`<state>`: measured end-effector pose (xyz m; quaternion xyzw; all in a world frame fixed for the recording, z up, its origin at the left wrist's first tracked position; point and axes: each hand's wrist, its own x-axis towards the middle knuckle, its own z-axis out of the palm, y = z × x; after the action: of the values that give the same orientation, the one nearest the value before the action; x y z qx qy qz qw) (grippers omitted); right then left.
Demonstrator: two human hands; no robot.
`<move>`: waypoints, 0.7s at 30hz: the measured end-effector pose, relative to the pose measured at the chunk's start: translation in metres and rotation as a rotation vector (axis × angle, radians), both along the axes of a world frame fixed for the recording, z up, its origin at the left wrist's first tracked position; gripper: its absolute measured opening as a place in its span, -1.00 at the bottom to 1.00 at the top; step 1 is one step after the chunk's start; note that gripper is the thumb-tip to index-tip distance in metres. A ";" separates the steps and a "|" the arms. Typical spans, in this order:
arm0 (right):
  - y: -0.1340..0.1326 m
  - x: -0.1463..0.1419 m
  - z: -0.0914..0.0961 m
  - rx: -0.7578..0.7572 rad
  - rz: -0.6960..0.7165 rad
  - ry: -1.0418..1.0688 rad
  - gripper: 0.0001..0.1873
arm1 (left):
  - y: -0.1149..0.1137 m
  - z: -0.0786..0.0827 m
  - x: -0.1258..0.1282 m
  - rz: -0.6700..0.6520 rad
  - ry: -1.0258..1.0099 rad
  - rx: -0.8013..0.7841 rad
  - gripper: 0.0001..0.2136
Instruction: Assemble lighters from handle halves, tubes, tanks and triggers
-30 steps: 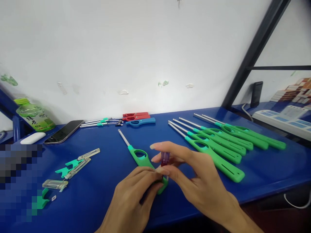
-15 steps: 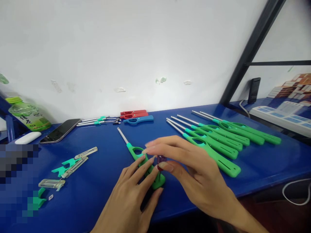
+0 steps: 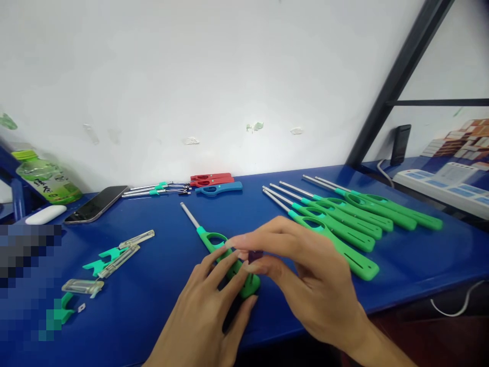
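Note:
A green long-nosed lighter [image 3: 249,290] lies on the blue table, its metal tube angled up and left. My left hand [image 3: 200,306] presses fingers across its handle, with the thumb along the near side. My right hand [image 3: 311,278] pinches the small dark red handle of a screwdriver [image 3: 255,255] between thumb and fingers. Its shaft points down at the handle's lower end; the tip is hard to make out. Several more green lighters [image 3: 355,260] lie in a slanted row to the right.
Clear fuel tanks [image 3: 118,261] and teal triggers [image 3: 97,266] lie at left. Metal tubes with wires [image 3: 147,191], red casings [image 3: 212,179] and a blue casing [image 3: 221,188] lie by the wall. A phone [image 3: 97,204], bottle [image 3: 49,178] and power strip [image 3: 443,186] flank the table.
The lighter's tube tip has swung slightly left. My right fingers have closed further over the screwdriver handle, hiding more of it. My left hand stays on the lighter.

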<state>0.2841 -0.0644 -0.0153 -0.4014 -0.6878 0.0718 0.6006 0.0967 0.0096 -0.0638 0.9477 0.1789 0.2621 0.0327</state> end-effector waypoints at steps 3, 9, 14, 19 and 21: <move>0.001 -0.001 0.002 0.080 -0.118 -0.040 -0.77 | 0.000 -0.002 0.000 -0.002 -0.030 0.016 -0.65; -0.004 0.003 0.005 -0.037 0.041 -0.005 -0.66 | -0.002 -0.002 0.000 -0.003 0.000 0.033 -0.61; -0.003 0.001 0.005 0.072 -0.117 -0.011 -0.78 | -0.001 -0.003 0.001 -0.002 -0.003 0.033 -0.63; -0.007 0.014 0.008 -0.086 0.048 -0.104 -0.60 | -0.002 -0.002 0.001 0.005 0.015 0.059 -0.59; -0.005 0.014 0.007 -0.075 0.107 -0.086 -0.53 | -0.003 -0.001 0.000 0.004 0.002 0.054 -0.58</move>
<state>0.2980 -0.0696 -0.0081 -0.3890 -0.7301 0.1123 0.5505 0.0969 0.0065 -0.0645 0.9482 0.1735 0.2661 0.0063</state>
